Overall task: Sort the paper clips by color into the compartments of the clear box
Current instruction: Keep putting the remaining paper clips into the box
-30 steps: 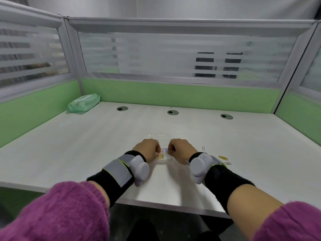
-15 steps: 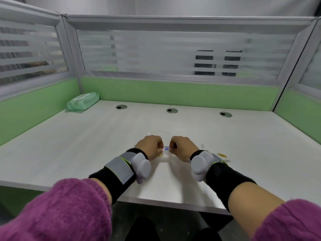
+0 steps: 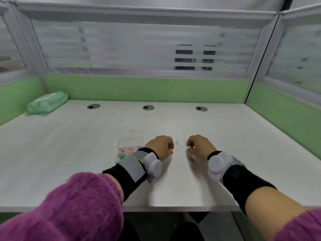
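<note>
A silver paper clip [image 3: 176,143] lies loose between the hands, just right of the left hand [image 3: 160,147], whose curled fingers show nothing held, while the right hand [image 3: 199,147] is curled but too blurred to tell, and the clear box [image 3: 130,138] of sorted colored clips [image 3: 122,150] sits just left of the left hand, probably kept close for easy drops.

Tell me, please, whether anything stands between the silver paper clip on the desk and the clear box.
Yes: the left hand lies between the paper clip and the clear box, just right of the box. Only bare desk separates the clip from the right hand, so that hand probably has a free reach.
</note>
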`<move>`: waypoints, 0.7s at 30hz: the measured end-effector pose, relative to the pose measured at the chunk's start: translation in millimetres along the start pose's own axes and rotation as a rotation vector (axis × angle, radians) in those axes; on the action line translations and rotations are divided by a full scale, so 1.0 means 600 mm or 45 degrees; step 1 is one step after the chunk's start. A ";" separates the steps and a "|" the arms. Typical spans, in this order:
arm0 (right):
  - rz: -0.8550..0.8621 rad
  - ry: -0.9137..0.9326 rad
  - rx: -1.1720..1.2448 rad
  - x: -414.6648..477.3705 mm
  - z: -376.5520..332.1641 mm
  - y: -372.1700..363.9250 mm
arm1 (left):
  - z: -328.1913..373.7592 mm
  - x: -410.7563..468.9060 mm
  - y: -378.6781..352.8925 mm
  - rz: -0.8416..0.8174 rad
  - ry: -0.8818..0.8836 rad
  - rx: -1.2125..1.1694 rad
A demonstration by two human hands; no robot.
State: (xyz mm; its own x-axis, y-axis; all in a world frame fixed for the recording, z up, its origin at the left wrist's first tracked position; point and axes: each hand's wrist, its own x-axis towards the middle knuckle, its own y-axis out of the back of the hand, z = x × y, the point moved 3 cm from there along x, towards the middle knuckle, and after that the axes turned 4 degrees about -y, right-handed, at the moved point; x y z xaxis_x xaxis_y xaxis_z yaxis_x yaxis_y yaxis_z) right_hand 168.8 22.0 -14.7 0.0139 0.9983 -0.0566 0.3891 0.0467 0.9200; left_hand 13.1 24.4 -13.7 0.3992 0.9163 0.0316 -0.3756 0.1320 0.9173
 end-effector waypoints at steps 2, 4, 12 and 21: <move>-0.001 -0.051 0.002 0.003 0.025 0.007 | 0.012 0.013 -0.009 -0.014 -0.015 -0.003; -0.007 -0.101 0.001 0.007 0.043 0.008 | 0.021 0.023 -0.017 -0.022 -0.024 0.000; -0.027 -0.105 -0.029 0.015 0.060 0.002 | 0.028 0.048 -0.042 -0.061 -0.032 0.024; -0.033 -0.092 0.037 0.020 0.074 0.011 | 0.040 0.066 -0.050 -0.059 -0.052 0.040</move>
State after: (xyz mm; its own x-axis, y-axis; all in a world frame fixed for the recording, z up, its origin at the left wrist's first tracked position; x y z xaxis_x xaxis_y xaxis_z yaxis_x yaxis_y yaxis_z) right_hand 212.5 32.6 -26.9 0.0696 0.9916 -0.1088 0.4166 0.0702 0.9064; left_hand 60.1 47.9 -30.4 0.4497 0.8932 0.0044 -0.3299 0.1615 0.9301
